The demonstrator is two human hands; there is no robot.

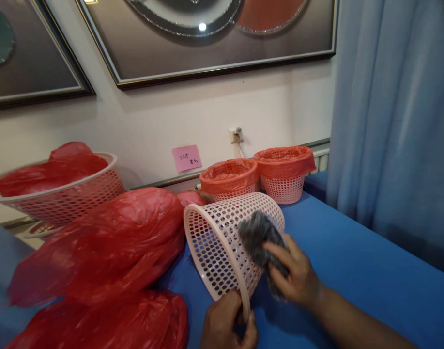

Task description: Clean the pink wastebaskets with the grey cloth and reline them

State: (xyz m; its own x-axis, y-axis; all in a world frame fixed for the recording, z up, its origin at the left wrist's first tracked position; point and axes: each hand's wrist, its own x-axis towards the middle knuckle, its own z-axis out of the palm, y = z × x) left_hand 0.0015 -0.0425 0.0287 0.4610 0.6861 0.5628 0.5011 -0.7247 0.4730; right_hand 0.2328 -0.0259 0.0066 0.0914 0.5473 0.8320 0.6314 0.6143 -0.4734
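A pale pink perforated basket point(239, 218) lies on its side on the blue surface point(352, 252), its open mouth facing left and toward me. My left hand point(227, 322) grips the near part of its rim, thumb and fingers closed round the edge. In my right hand point(296, 271) is a dark grey cloth point(261, 240), pressed against the basket's outer side near its base. Part of the cloth hangs below the fingers.
Red plastic bags point(127, 242) are heaped at the left. Behind them stands a wide basket point(80, 198) with red plastic inside. Two red-lined baskets point(229, 177) point(285, 186) stand at the back by the wall. A blue curtain point(392, 111) hangs at right.
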